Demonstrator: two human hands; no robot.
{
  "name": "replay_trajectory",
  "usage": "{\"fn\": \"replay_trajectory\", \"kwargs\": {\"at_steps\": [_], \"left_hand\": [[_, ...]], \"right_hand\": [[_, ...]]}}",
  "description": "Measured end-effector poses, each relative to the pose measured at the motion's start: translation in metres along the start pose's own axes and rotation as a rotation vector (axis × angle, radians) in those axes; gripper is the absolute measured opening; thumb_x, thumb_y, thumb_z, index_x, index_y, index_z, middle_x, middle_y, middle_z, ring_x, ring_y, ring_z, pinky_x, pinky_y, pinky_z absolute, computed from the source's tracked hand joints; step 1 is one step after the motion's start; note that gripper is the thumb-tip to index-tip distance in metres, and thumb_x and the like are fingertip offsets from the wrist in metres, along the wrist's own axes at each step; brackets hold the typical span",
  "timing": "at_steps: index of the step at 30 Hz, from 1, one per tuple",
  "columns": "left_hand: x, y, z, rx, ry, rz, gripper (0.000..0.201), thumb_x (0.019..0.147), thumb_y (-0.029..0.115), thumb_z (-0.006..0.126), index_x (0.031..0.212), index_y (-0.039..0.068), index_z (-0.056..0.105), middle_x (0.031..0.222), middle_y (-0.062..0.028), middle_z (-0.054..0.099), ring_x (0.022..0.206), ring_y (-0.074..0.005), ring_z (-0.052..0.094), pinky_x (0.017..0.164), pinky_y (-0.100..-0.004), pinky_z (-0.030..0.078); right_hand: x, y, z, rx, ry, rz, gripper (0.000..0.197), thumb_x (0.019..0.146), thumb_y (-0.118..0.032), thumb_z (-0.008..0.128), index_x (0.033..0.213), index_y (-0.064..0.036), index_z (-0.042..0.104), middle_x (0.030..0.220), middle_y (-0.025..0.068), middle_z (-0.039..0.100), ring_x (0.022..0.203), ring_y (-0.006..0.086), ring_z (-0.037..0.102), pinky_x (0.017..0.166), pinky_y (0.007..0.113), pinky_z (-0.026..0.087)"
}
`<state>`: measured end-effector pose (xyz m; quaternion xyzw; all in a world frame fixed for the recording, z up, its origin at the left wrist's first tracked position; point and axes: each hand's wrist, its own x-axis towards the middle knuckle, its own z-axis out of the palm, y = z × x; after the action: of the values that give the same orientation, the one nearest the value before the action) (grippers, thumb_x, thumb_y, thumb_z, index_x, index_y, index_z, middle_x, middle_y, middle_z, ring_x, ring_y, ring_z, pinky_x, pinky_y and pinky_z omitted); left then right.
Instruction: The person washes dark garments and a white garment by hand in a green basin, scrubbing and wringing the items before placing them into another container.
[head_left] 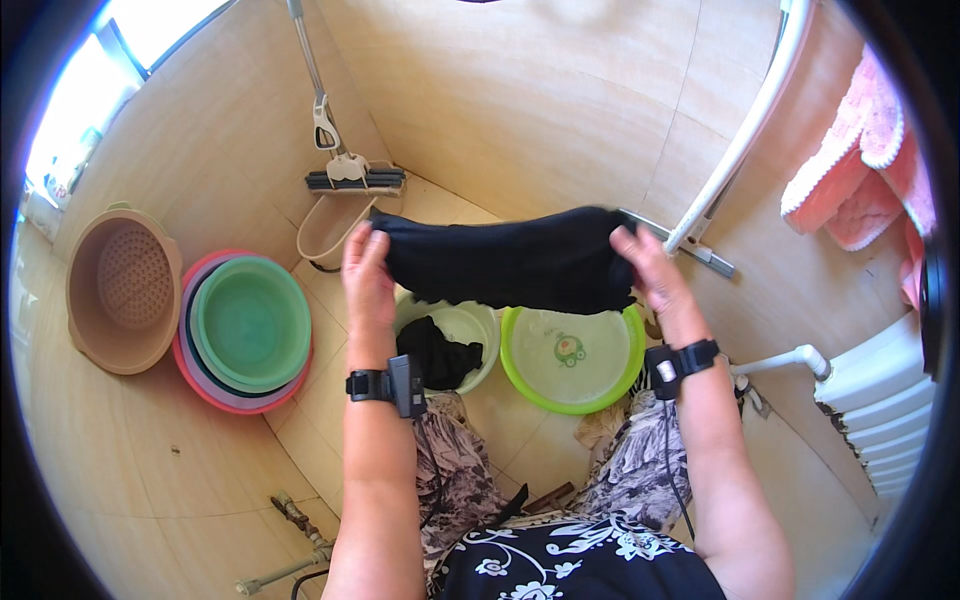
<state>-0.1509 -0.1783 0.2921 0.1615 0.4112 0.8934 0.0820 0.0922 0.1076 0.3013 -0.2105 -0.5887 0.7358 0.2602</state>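
Note:
A black cloth (510, 258), its garment type unclear, is stretched sideways in the air between my two hands. My left hand (368, 278) grips its left end, thumb on top. At the other end my right hand (648, 266) is closed on the cloth in the same way. Below it on the floor stand two basins. The pale green basin (488, 340) on the left has a dark, crumpled black cloth (436, 355) in it. On the right is a basin with a bright green rim (574, 406) and a cartoon print on its bottom.
Stacked basins (255, 325) and a brown foot tub (120, 290) stand along the left wall. A sponge mop (350, 170) rests in a beige bucket (335, 228) at the back. To the right are a white pipe (745, 130), a squeegee (705, 258), pink towels (850, 185) and a radiator (880, 400).

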Motion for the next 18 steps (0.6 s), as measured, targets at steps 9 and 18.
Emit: {"fn": "replay_trajectory", "kwargs": {"at_steps": [9,18], "left_hand": [[-0.003,0.013,-0.031,0.486,0.166,0.030,0.030,0.081,0.006,0.069,0.110,0.006,0.057,0.076,0.0003,0.062,0.063,-0.0083,0.058,0.053,-0.0212,0.045],[-0.035,-0.009,0.021,1.602,-0.209,0.228,0.014,0.082,0.020,0.066,0.089,0.010,0.071,0.090,-0.0124,0.066,0.074,-0.0190,0.064,0.071,-0.0323,0.051]], "right_hand": [[0.014,-0.008,-0.014,0.459,-0.011,-0.043,0.032,0.088,-0.009,0.061,0.120,-0.0056,0.055,0.108,0.0053,0.063,0.099,0.0177,0.061,0.089,0.031,0.049],[-0.025,-0.039,0.052,0.490,-0.271,-0.243,0.055,0.095,-0.034,0.057,0.140,-0.0100,0.039,0.131,0.0045,0.054,0.112,0.0166,0.056,0.097,0.032,0.044]]}}
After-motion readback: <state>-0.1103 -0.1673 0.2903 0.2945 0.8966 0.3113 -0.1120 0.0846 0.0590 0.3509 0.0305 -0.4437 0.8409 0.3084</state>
